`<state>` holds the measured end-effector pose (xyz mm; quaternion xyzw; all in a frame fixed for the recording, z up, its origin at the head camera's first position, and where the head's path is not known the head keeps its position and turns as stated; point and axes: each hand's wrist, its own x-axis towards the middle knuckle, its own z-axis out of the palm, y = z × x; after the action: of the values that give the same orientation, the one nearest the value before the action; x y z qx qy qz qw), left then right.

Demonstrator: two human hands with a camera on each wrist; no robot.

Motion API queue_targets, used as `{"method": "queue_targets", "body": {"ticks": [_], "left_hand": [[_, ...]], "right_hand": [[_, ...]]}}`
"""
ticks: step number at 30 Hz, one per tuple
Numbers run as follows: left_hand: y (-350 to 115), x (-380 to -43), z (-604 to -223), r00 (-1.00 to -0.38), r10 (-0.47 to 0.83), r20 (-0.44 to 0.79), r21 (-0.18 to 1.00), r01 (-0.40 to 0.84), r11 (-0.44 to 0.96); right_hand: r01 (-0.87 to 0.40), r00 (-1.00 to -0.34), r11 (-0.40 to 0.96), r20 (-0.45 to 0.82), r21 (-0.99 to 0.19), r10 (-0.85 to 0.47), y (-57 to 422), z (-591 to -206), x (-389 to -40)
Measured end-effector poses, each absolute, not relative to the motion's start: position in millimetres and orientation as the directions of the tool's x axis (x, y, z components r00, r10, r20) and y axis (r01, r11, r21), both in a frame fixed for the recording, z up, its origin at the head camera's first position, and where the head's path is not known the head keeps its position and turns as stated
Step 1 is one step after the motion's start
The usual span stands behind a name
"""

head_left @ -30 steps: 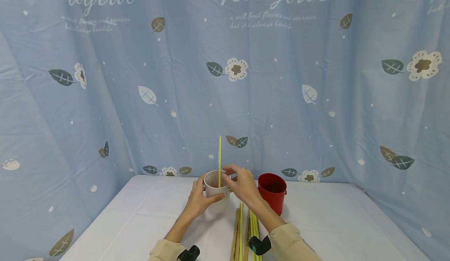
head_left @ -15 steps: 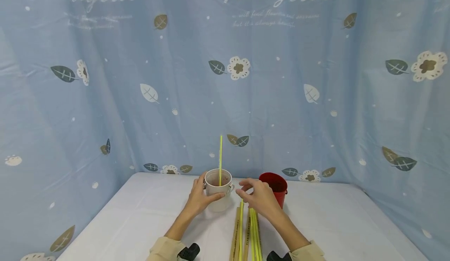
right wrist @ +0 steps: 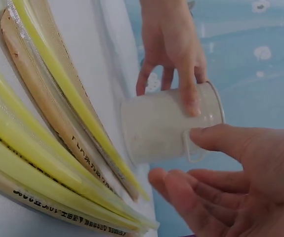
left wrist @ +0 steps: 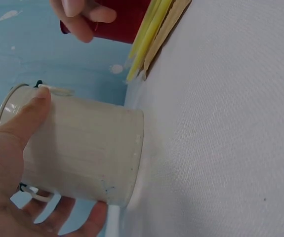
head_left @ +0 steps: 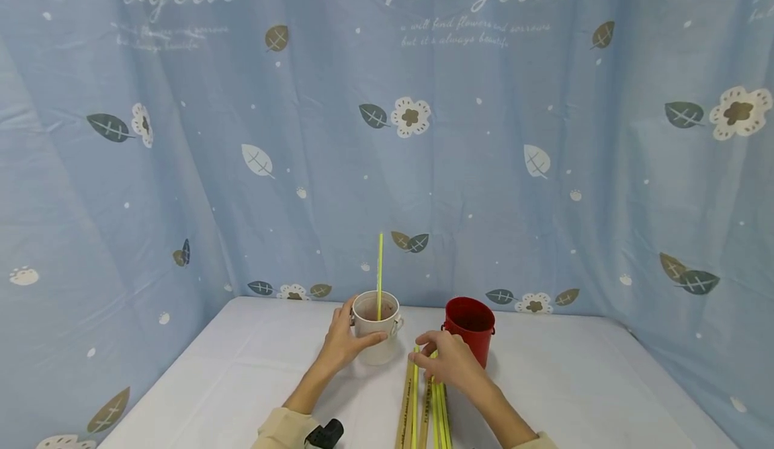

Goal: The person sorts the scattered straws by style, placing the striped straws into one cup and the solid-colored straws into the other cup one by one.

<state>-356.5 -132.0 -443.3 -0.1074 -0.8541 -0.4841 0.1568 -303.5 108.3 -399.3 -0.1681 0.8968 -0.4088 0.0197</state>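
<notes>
My left hand (head_left: 341, 343) grips a small cream-white metal pail (head_left: 376, 353) that stands on the white cloth; the left wrist view shows the thumb by its wire handle and fingers wrapped around the far side. One thin yellow stick (head_left: 379, 267) rises out of this pail, its lower end hidden inside. My right hand (head_left: 450, 361) hovers above the far ends of several yellow sticks (right wrist: 30, 34) and brown strips printed with lettering (right wrist: 38, 94), laid lengthwise on the table. Its fingers bend loosely, with nothing between thumb and fingertips.
A red pail (head_left: 478, 340) with a dark interior stands just beyond my right hand, to the right of the white one. White cloth covers the table (head_left: 580, 382). Behind the table's far edge hangs a blue patterned curtain (head_left: 459, 187).
My right hand has left the yellow stick in the white pail and moved right and down, over the sticks on the table. The left hand has kept its grip on the pail.
</notes>
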Motion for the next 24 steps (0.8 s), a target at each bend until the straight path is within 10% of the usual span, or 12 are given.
{"method": "queue_targets", "body": {"ticks": [24], "left_hand": [[-131.5, -358.2, -442.7, -0.929, 0.033, 0.369, 0.794, 0.333, 0.509]], "right_hand": [[-0.204, -0.953, 0.676, -0.015, -0.709, -0.303, 92.7, -419.8, -293.7]]}}
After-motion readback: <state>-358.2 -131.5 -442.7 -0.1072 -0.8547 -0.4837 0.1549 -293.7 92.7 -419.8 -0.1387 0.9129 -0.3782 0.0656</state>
